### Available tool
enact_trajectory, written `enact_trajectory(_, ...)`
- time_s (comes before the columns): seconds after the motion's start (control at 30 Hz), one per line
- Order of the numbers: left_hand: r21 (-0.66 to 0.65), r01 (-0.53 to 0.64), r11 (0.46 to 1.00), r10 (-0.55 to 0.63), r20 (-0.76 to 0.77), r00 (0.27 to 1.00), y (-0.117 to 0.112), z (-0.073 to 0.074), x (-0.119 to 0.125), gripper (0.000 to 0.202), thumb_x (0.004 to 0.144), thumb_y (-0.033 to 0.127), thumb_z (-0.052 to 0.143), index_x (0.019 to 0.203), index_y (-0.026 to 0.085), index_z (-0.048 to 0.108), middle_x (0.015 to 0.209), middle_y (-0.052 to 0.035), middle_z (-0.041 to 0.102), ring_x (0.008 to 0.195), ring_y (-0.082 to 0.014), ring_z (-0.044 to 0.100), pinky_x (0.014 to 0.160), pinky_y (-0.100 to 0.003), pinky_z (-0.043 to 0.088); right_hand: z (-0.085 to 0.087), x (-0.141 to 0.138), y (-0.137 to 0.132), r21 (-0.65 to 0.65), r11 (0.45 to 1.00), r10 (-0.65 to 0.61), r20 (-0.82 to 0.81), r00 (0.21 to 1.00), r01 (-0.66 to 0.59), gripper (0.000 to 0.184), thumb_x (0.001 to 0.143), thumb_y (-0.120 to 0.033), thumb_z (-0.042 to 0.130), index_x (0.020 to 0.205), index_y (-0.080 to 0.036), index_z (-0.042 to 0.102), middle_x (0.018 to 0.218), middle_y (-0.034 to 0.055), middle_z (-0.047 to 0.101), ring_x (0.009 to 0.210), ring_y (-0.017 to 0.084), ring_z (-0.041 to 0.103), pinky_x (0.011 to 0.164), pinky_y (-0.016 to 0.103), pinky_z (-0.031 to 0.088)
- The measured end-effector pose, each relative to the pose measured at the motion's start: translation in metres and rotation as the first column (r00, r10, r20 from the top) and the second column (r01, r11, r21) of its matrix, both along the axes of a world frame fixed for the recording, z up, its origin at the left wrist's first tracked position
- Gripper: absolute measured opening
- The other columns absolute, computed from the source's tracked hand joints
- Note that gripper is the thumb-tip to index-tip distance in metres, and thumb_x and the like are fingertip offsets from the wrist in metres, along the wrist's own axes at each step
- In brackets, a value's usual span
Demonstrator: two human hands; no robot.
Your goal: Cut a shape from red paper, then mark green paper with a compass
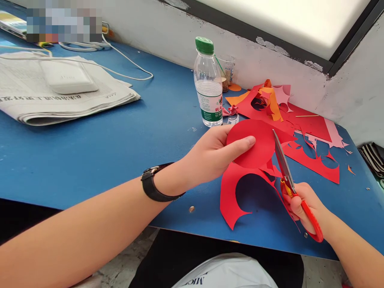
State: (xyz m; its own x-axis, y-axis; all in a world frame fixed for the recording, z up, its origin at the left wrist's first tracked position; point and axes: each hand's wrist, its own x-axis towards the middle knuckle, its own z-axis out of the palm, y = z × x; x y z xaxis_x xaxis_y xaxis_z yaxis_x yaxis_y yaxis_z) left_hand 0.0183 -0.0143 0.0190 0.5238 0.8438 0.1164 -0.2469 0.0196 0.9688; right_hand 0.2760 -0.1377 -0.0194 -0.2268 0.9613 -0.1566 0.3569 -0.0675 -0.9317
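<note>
Between the thumb and fingers of my left hand [216,148] is a round piece of red paper [261,150], held above the table. My left fingertips are hidden behind it. My right hand [306,206] grips a pair of scissors [283,160] with red handles, its blades pointing up and away beside the disc's right edge. The blades look nearly closed. A curved red paper offcut [229,196] hangs or lies below the disc, near both hands; whether it is joined to the disc I cannot tell.
A water bottle [208,86] with a green cap stands behind my left hand. Red, pink and orange paper scraps [315,120] pile up at the back right. Folded newspaper [111,94] with a white box-shaped device [70,76] and a white cable [129,64] lies on the blue table [144,124].
</note>
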Motion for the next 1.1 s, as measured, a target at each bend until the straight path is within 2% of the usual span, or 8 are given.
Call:
enact_trajectory(0.13,-0.004,-0.017,1.000,0.017,0.015,1.000,0.000,0.000,0.001,0.041,0.085,0.054,0.093,0.098,0.016,0.082,0.085,-0.0058,0.082,0.082,-0.0237,0.080,0.070,-0.028,0.068,-0.001,0.000,-0.001,0.017,1.000,0.000,0.028,1.000,-0.001,0.077,0.092,-0.098,0.051,0.071,-0.026,0.038,0.065,-0.0077,0.029,0.055,0.010,0.024,0.049,0.030,0.023)
enact_trajectory(0.3,0.010,0.001,1.000,-0.002,0.060,0.998,0.001,-0.001,0.000,0.035,0.090,0.049,0.090,0.099,0.017,0.082,0.086,-0.0045,0.083,0.082,-0.0210,0.080,0.071,-0.026,0.068,0.001,-0.001,0.000,0.017,1.000,-0.019,0.037,0.999,0.018,0.076,0.090,-0.099,0.053,0.072,-0.027,0.037,0.063,-0.0084,0.030,0.054,0.011,0.025,0.049,0.030,0.023)
enact_trajectory(0.5,0.066,-0.040,0.997,0.038,0.023,0.999,0.001,-0.002,0.002,0.043,0.093,0.057,0.084,0.104,0.015,0.081,0.091,-0.0078,0.083,0.088,-0.0256,0.082,0.070,-0.029,0.068,-0.005,0.005,0.002,0.024,0.999,0.030,0.019,0.999,-0.030,0.075,0.093,-0.096,0.053,0.070,-0.026,0.038,0.061,-0.0083,0.031,0.052,0.011,0.026,0.048,0.029,0.023)
enact_trajectory(0.57,0.117,-0.057,0.991,0.058,-0.011,0.998,0.001,-0.002,0.003,0.045,0.093,0.059,0.084,0.103,0.015,0.079,0.092,-0.0074,0.082,0.083,-0.0231,0.079,0.068,-0.028,0.066,-0.010,0.008,0.003,0.020,0.999,0.048,-0.014,0.999,-0.048,0.074,0.095,-0.093,0.055,0.070,-0.026,0.039,0.062,-0.0087,0.029,0.051,0.010,0.025,0.046,0.028,0.023)
enact_trajectory(0.7,0.253,-0.071,0.965,0.090,-0.062,0.994,0.001,-0.004,0.003,0.044,0.098,0.058,0.079,0.092,0.015,0.075,0.080,-0.0037,0.075,0.068,-0.0142,0.065,0.060,-0.022,0.057,-0.018,0.011,0.004,0.035,0.998,0.060,-0.039,0.997,-0.059,0.071,0.097,-0.089,0.058,0.070,-0.026,0.038,0.063,-0.0093,0.027,0.050,0.009,0.023,0.044,0.027,0.021)
enact_trajectory(0.77,0.280,-0.073,0.957,0.097,-0.071,0.993,0.002,-0.005,0.002,0.043,0.101,0.057,0.076,0.090,0.015,0.073,0.078,-0.0031,0.072,0.066,-0.0132,0.062,0.058,-0.022,0.054,-0.019,0.012,0.004,0.049,0.997,0.063,-0.039,0.997,-0.061,0.071,0.097,-0.088,0.058,0.070,-0.026,0.038,0.062,-0.0094,0.027,0.050,0.009,0.024,0.044,0.027,0.021)
enact_trajectory(0.93,0.269,-0.060,0.961,0.082,-0.070,0.994,0.001,-0.003,0.001,0.034,0.100,0.049,0.077,0.091,0.016,0.076,0.082,-0.0033,0.077,0.070,-0.0152,0.067,0.062,-0.023,0.057,-0.018,0.014,0.005,0.048,0.997,0.068,-0.042,0.997,-0.066,0.069,0.098,-0.086,0.059,0.072,-0.025,0.042,0.065,-0.0087,0.031,0.051,0.009,0.026,0.044,0.026,0.026)
enact_trajectory(1.1,0.238,-0.032,0.971,0.041,-0.036,0.998,0.002,-0.001,-0.001,0.027,0.101,0.042,0.078,0.094,0.016,0.079,0.087,-0.0030,0.081,0.074,-0.0157,0.072,0.065,-0.023,0.060,-0.015,0.013,0.004,0.031,0.998,0.059,-0.031,0.998,-0.058,0.070,0.095,-0.089,0.060,0.073,-0.025,0.042,0.066,-0.0084,0.031,0.053,0.009,0.024,0.044,0.026,0.024)
